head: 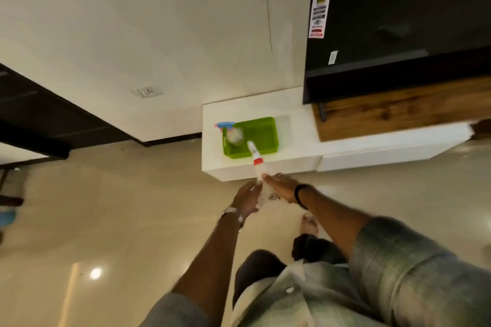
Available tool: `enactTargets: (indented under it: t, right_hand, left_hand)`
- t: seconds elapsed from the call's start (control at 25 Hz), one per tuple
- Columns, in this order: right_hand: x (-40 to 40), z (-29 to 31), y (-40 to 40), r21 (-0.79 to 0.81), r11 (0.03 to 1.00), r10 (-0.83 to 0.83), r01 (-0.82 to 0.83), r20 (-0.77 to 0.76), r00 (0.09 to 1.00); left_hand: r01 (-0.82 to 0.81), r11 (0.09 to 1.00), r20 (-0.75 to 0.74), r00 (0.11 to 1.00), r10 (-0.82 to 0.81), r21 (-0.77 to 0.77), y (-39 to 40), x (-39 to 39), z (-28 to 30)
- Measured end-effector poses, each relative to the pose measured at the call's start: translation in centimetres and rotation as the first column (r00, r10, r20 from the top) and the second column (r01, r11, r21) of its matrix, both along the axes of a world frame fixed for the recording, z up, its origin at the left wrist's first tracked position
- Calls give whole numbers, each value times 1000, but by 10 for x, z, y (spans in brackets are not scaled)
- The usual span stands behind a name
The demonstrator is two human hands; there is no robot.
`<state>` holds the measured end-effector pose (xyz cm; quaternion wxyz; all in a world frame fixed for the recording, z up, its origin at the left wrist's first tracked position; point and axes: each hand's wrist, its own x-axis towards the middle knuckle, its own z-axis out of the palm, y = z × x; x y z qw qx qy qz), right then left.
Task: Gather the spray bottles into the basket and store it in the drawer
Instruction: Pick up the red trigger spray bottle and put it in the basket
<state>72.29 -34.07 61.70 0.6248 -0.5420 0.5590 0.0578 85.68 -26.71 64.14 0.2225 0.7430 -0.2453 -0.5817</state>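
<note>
A green plastic basket [263, 129] sits on the left end of a low white cabinet [297, 125]. Inside it, at the left, lies a clear spray bottle with a blue and pink trigger head [233, 135]. A second clear spray bottle with a white nozzle and red collar [257, 162] points toward the basket's front rim. My left hand [245, 198] and my right hand [280, 186] hold this bottle's body between them, just in front of the cabinet's edge.
A black TV [398, 29] stands on a wooden unit [398, 111] to the right of the basket. White drawer fronts [372, 158] run along the cabinet below. A wall socket [147, 91] is at the left. Glossy beige floor lies below; my legs and one bare foot show.
</note>
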Motion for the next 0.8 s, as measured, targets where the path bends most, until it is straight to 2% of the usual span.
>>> enactTargets:
  t: [0.08,0.16,0.28,0.4,0.68,0.8]
  right_hand:
    - [12,-9,-24,4,999,47,-47,-41,998]
    - [24,-8,-37,54,998,14,-13,-15,1000]
    - [37,-6,-67,102,992,-73,74,-16,997]
    - [53,-21,-101,80,990,-116,117,-21,993]
    - [109,-53,-163,-126,987,-116,101,-122,986]
    - [133,-81,-185,-178,979,-121,98,-124,985]
  left_hand:
    - [61,998,139,988,-63,17,-23,8,-11]
    - [94,995,206,974,-95,15,-36,18,-24]
    - [121,993,142,983,-116,-20,-69,30,-30]
    - [77,997,87,993,-75,-26,-105,49,-46]
    - [73,997,13,997,-73,24,-177,105,-71]
    - [128,990,40,991,-130,62,-205,132,-94]
